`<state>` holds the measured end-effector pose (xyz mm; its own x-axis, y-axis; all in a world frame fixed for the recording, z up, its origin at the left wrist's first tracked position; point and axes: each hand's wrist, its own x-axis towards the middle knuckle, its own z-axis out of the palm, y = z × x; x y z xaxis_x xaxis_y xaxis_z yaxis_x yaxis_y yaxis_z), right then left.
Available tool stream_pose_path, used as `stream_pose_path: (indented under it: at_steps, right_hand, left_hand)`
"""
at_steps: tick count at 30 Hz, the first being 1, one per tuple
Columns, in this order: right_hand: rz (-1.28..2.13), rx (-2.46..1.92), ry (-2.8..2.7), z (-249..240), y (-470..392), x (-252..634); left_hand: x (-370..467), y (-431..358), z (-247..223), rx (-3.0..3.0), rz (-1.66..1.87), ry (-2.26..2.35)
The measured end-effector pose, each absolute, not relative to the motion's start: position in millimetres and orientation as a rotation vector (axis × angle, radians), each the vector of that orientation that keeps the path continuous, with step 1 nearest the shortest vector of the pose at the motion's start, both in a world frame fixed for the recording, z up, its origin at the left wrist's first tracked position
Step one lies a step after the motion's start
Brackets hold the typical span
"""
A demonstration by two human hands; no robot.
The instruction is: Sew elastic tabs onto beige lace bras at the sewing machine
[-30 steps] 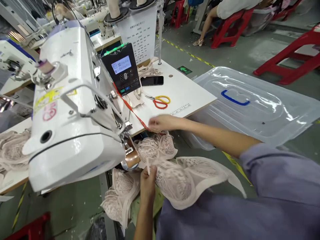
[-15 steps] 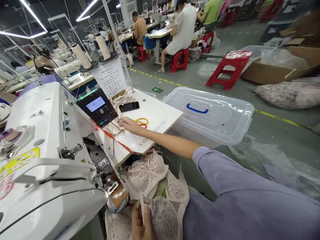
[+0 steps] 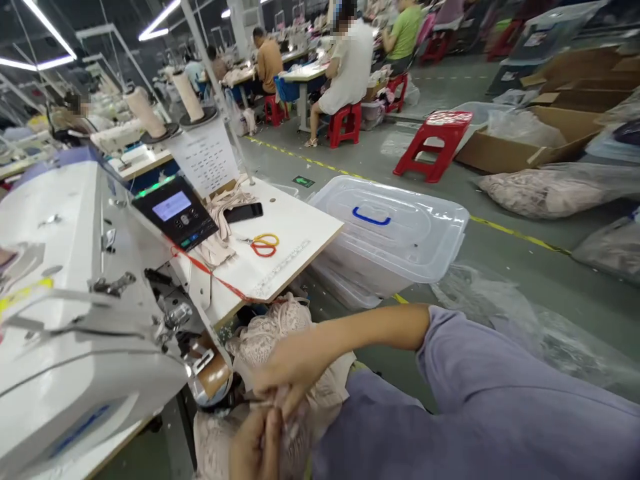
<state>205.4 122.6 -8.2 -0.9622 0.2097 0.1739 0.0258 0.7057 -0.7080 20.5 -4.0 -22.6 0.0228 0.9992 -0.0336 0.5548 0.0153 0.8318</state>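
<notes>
Beige lace bras (image 3: 273, 331) lie in a pile on the lap, beside the sewing machine's narrow arm end (image 3: 213, 373). My left hand (image 3: 255, 443), low in the view, is closed with thumb and finger pinched on a thin pale strap (image 3: 261, 404). Right above it, my right hand (image 3: 293, 363) is smeared by motion; its fingers look curled down and meet the left fingertips. Whatever it grips is hidden. Both hands are over the lace, which they partly cover.
On the white table (image 3: 300, 230) are red-and-yellow-handled scissors (image 3: 263, 244), a phone (image 3: 244, 213) and a bundle of beige straps (image 3: 220, 233). A control panel (image 3: 175, 212) stands at the left. Past the table is a lidded clear bin (image 3: 400, 233); a red stool (image 3: 434, 145) is farther back.
My right hand has left the strap bundle on the table and come down to my left hand over the bras. The scissors now show fully. The view has shifted slightly.
</notes>
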Motion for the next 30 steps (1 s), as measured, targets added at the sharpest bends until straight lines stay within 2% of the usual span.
stream_pose_path:
  at_steps: [3,5,8,11,13,16,19,22,30]
  right_hand:
    - [1.106,-0.539,-2.314,-16,118,209]
    - [1.387,-0.675,-2.188,-27,111,209]
    - [1.853,-0.589,-2.04,-45,101,200]
    - [2.096,-0.719,-1.563,-50,99,182]
    - [2.143,-0.825,-1.292,-45,106,168]
    - [1.967,-0.895,-1.218,-34,128,151]
    - [1.867,-0.915,-1.408,-25,149,140]
    - [1.823,-0.908,-1.608,-21,161,132]
    - [1.123,-0.896,-1.924,-22,172,109]
  left_hand:
    - [15,-1,-9,1.495,0.86,1.717]
    - [11,1,-1,1.426,0.929,1.726]
    - [11,7,7,1.415,0.994,1.644]
    - [14,13,13,1.426,1.031,1.567]
    - [11,16,14,1.482,1.05,1.531]
    - [-2,20,7,1.736,1.083,1.657]
    - [-19,22,-5,1.978,1.041,2.009]
    - [-30,20,-8,1.958,0.904,2.213]
    - [-58,17,-2,1.704,0.652,1.911]
